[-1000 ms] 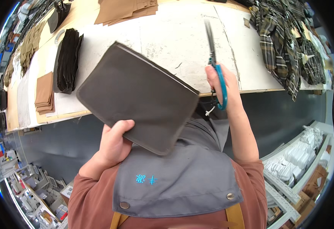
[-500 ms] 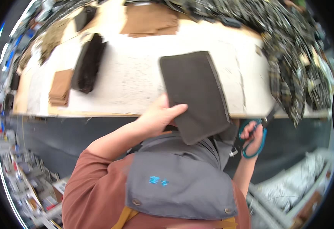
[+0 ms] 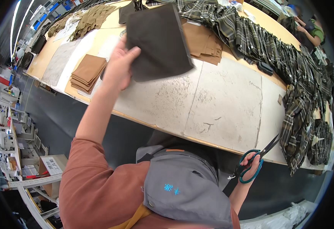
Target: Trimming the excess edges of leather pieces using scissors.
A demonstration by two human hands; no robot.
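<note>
My left hand (image 3: 121,63) is closed on the left edge of a dark brown fabric piece (image 3: 157,42), thumb lying over its face. The flat, roughly rectangular piece is held up above the far left part of the table (image 3: 167,101), its lower edge a little blurred. Down at the table's front edge, on the right, my right hand (image 3: 251,164) grips scissors (image 3: 269,147) with teal handles, fingers through the loops. Their dark blades point up and away to the right, slightly apart. A stack of brown fabric pieces (image 3: 88,72) lies beside my left forearm.
More brown pieces (image 3: 205,42) lie behind the held piece. Plaid fabric (image 3: 247,34) is heaped along the far side and hangs over the right edge (image 3: 296,129). A small black object (image 3: 265,68) sits before it. Another person (image 3: 312,32) works at far right.
My left hand has carried the dark piece up and left, from the front edge out over the table. My right hand still holds the scissors. The view has turned.
</note>
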